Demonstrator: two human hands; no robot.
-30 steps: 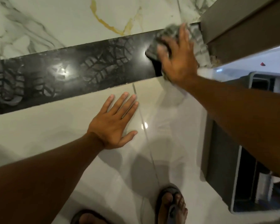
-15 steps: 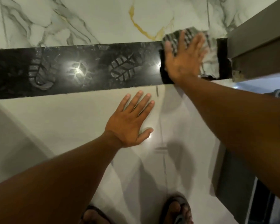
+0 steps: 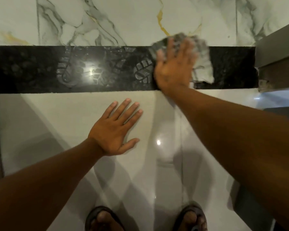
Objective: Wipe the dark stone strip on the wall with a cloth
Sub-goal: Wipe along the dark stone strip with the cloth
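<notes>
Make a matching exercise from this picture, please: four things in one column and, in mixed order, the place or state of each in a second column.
Things
1. right hand
2. left hand
3. cloth
4. shoe prints

Places or states
A. flat and empty on the pale surface below the dark stone strip
B. grey marks on the strip, left of the cloth
C. pressed against the strip under a palm
D. spread over the cloth, blurred

Pairs: 1-D, 2-A, 3-C, 4-B
</notes>
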